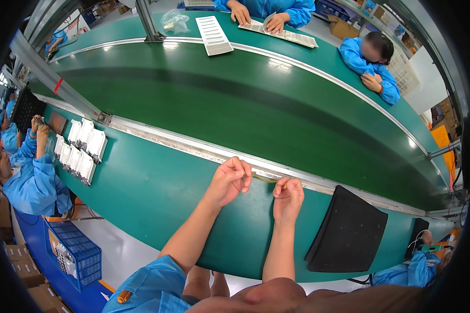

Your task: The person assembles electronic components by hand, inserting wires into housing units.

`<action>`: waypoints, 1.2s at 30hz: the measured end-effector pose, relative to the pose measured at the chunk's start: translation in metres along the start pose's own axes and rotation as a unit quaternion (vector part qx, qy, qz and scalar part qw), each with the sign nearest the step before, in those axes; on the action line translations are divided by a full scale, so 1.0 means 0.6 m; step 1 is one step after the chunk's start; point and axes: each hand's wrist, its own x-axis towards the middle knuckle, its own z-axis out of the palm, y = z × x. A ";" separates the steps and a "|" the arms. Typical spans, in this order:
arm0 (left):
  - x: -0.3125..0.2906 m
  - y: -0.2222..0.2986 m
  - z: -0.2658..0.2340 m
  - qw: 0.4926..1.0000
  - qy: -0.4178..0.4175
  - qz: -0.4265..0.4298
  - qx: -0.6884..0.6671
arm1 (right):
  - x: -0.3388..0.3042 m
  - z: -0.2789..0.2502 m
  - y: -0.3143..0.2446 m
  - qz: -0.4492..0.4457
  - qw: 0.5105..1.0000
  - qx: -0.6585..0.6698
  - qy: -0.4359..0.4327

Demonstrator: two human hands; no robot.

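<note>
Over the green bench (pixel 151 208), just on the near side of the metal rail (pixel 183 146), both bare hands are raised in front of the body at nearly the same height. The left hand (pixel 228 182) is angled forward and to the right, its fingers curled inward and the thumb brought against the fingertips. The right hand (pixel 289 195) points upward on a nearly upright forearm, with thumb and index finger pinched and the other fingers folded.

A thin yellowish strip (pixel 266 180) spans the gap between the hands. Each hand grips one end of it at the fingertips; the strip sags slightly. Whether either wrist touches the bench cannot be told.

To the right of the right hand, a folded black sheet (pixel 350 232) lies on the bench. Well to the left of the left hand, white parts (pixel 81 151) are arranged in rows. Ahead of both hands, beyond the rail, runs the dark green belt (pixel 245 109). On the far side of the belt, a white slotted sheet (pixel 214 35) lies flat.
</note>
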 end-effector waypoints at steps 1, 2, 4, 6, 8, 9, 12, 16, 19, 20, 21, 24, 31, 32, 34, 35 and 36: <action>0.000 0.000 -0.001 1.000 -0.001 0.000 0.001 | 0.001 -0.003 -0.004 -0.001 1.000 0.001 0.000; -0.001 0.000 -0.001 1.000 0.003 -0.002 -0.002 | 0.002 -0.006 -0.007 0.006 0.999 0.032 -0.009; 0.000 0.001 -0.003 1.000 0.003 -0.001 -0.003 | 0.004 -0.010 -0.013 0.011 0.998 0.064 -0.021; 0.000 -0.002 -0.008 1.000 -0.004 0.002 0.003 | 0.003 -0.016 -0.013 -0.002 1.000 0.002 0.000; -0.001 -0.004 -0.011 1.000 -0.003 0.006 0.003 | 0.002 -0.016 -0.009 -0.024 1.000 -0.001 -0.014; 0.001 -0.005 -0.012 1.000 0.002 0.009 0.002 | 0.004 -0.016 -0.007 -0.043 0.999 -0.005 -0.026; 0.002 -0.010 -0.017 0.999 0.019 0.021 0.036 | 0.012 -0.026 -0.001 -0.055 0.997 -0.009 -0.053; 0.000 -0.021 -0.012 0.995 -0.004 0.067 0.070 | 0.010 -0.018 -0.006 -0.041 0.998 0.028 -0.045; -0.006 -0.017 -0.003 0.999 0.006 0.009 0.035 | 0.010 -0.014 -0.007 -0.032 0.997 0.042 -0.057; -0.007 -0.016 -0.002 1.000 -0.001 -0.012 0.016 | 0.010 -0.016 -0.007 -0.020 0.996 0.062 -0.059; -0.008 -0.016 -0.001 0.999 -0.009 -0.034 -0.003 | 0.009 -0.017 -0.007 -0.008 0.995 0.082 -0.061; -0.007 -0.019 -0.009 0.999 -0.016 -0.028 -0.010 | 0.007 -0.014 -0.005 0.014 0.994 0.092 -0.058; -0.006 -0.030 -0.001 0.999 0.042 -0.001 -0.003 | 0.005 -0.017 -0.007 0.025 0.994 0.098 -0.039; -0.007 -0.030 -0.005 0.999 0.033 -0.007 0.009 | 0.006 -0.019 -0.007 0.036 0.993 0.111 -0.037; -0.008 -0.030 -0.011 0.999 0.025 -0.013 0.020 | 0.006 -0.020 -0.008 0.046 0.991 0.123 -0.036; -0.008 -0.031 -0.014 1.000 0.022 -0.015 0.016 | 0.006 -0.020 -0.009 0.053 0.990 0.130 -0.029; -0.008 -0.030 -0.016 1.000 0.020 -0.017 0.011 | 0.007 -0.020 -0.009 0.061 0.989 0.136 -0.021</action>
